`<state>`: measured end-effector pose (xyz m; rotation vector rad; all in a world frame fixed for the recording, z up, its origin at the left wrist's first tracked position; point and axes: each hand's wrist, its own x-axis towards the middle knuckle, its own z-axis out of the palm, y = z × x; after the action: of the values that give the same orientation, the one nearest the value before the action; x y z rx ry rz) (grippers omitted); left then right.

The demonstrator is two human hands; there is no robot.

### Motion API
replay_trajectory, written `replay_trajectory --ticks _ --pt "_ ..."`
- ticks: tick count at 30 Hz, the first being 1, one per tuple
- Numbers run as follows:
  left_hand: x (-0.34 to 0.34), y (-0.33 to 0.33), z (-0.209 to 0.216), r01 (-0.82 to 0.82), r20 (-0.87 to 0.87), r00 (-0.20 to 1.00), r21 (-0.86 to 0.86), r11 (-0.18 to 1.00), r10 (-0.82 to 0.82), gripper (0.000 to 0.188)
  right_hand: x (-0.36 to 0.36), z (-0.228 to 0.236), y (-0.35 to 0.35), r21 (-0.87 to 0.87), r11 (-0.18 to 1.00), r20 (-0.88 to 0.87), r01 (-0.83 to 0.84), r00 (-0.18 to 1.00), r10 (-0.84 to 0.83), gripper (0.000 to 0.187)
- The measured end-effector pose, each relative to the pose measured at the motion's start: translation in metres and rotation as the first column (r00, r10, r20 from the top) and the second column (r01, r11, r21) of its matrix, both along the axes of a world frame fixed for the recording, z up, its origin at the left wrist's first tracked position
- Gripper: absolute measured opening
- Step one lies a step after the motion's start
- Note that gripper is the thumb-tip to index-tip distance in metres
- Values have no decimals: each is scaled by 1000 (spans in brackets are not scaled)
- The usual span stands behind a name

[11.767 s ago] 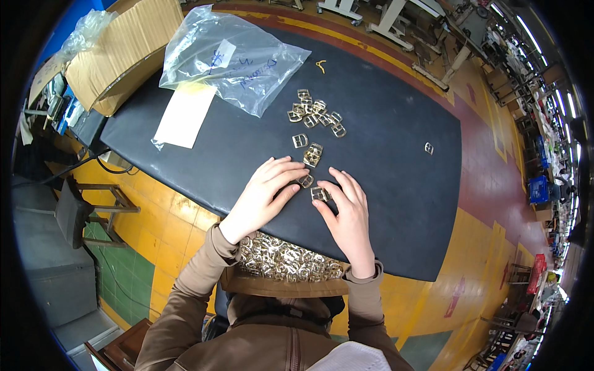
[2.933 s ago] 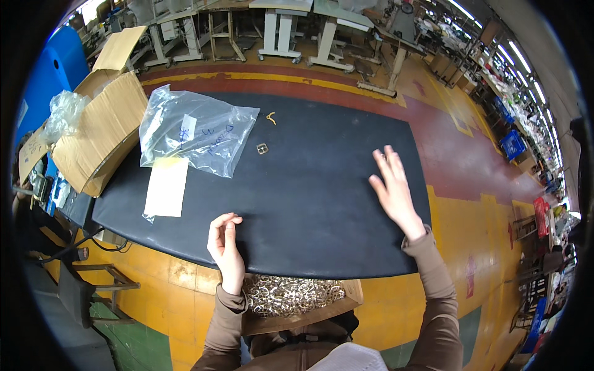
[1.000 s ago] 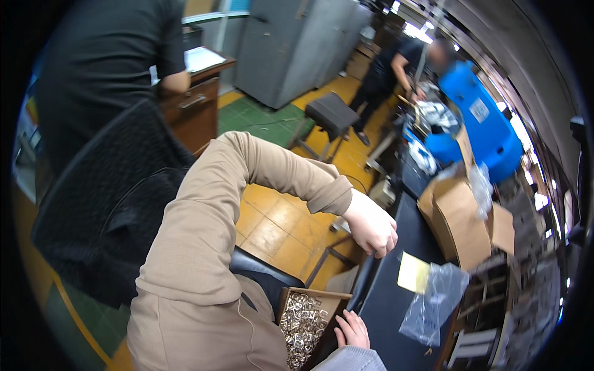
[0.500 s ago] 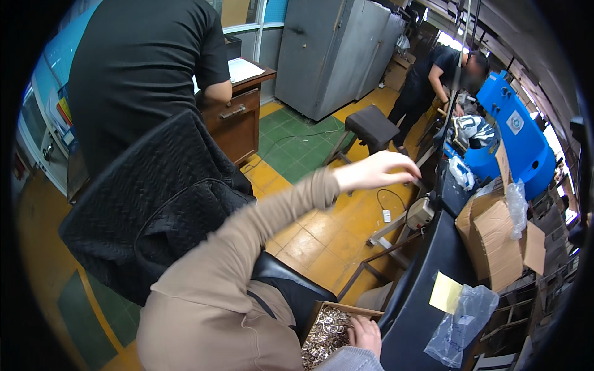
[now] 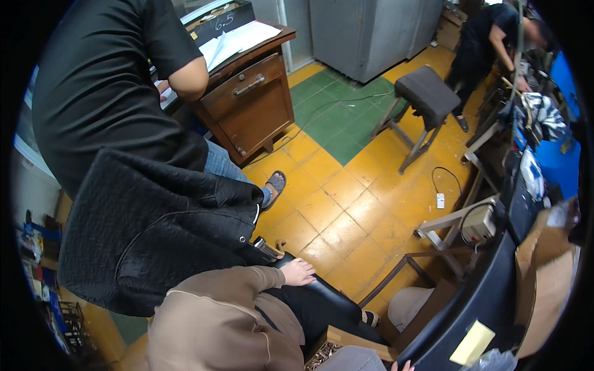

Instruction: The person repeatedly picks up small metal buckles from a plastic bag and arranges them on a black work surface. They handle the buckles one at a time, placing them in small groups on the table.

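My left hand, in a brown sleeve, lies palm down on a shiny black surface beside my black-trousered legs. Its fingers are stretched out and hold nothing. At the lower edge, a cardboard box contains small metal pieces, partly covered by a grey sleeve. That sleeve differs from mine and seems to be another person's. A few fingertips show at the edge of the black worktop. My right hand does not appear.
A person in black leans over a wooden desk at left; a black quilted jacket hangs nearer. A padded stool stands farther off. Another person works at far right. A cardboard carton stands on the worktop.
My left arm, previously raised and stretched out, has come down to the black surface. The grey-sleeved hand has left the box for the worktop edge. The view has tilted down and left.
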<state>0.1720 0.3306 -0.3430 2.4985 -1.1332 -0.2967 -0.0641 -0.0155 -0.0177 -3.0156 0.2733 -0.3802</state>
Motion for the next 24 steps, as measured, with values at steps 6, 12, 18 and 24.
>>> replay_trajectory --ticks 6,12,18,24 --pt "-6 -2 6 -30 -10 1000 -86 996 30 31 25 3 1 -22 998 -70 60 996 -61 34" --pt "-4 -3 11 -38 -29 999 -76 996 36 31 41 4 1 -46 997 -99 63 993 -67 31" --pt "-6 2 11 -60 -71 996 -52 997 56 31 26 16 14 -84 990 -115 112 986 -121 29" --pt "4 4 8 11 -1 1000 -16 1000 -11 30 -10 25 48 103 973 -110 204 975 -193 29"
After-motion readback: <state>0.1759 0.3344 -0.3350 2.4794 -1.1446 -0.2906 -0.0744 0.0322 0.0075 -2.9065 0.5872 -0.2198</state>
